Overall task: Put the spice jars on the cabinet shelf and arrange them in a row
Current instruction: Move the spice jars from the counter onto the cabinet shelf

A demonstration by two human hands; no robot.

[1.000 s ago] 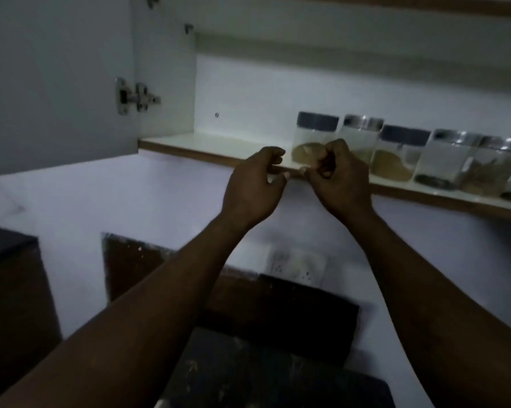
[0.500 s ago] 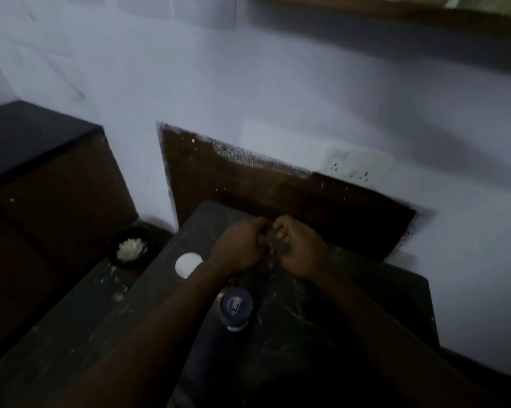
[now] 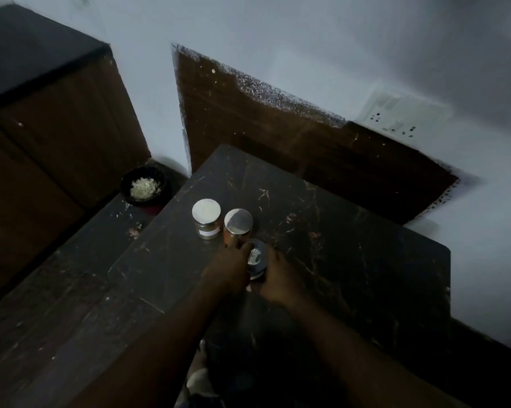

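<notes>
Three jars sit on the dark counter [image 3: 351, 260], bunched near its left side, all upright with lids on. The labelled jar [image 3: 206, 220] and the orange jar [image 3: 238, 228] stand just beside each other under silver lids. Right in front of them is the blue-lid jar [image 3: 255, 257], and that's the one being grabbed. The left hand [image 3: 227, 270] wraps its left side and the right hand [image 3: 276, 279] cups the right, so both hands are together and clamped around it.

My guess is two hands for a steadier lift, since the shelf is overhead and out of view here. It's too dark to tell whether the left fingertips also brush the orange jar. If they do, it could get nudged on the way up. A black bowl [image 3: 144, 185] with something pale in it sits on the lower ledge to the left, well clear of the jars.
</notes>
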